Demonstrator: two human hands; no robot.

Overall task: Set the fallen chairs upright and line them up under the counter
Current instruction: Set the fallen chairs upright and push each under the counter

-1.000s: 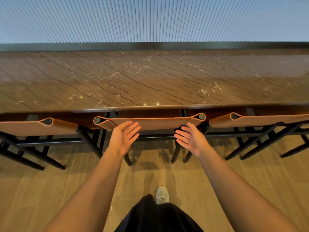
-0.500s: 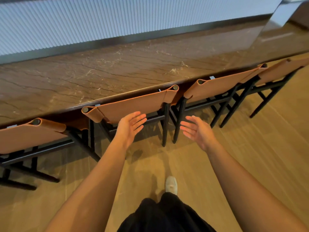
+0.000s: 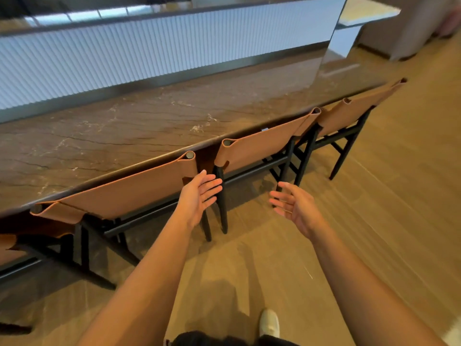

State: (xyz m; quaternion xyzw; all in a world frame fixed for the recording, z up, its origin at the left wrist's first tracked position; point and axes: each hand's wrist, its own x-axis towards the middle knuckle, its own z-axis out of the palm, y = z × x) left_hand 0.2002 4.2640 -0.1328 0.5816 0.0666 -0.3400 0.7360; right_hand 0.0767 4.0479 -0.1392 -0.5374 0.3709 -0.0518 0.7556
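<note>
Chairs (image 3: 257, 148), tan leather backs on black frames, upright in a row, tucked under the brown marble counter (image 3: 139, 121); left hand (image 3: 199, 196) and right hand (image 3: 296, 208) hover before them, fingers straight, holding nothing

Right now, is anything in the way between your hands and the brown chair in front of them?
No, nothing I can see. The left hand and the right hand are open and empty, and nothing lies between them and the chair. It stands upright, tucked under the counter.
</note>
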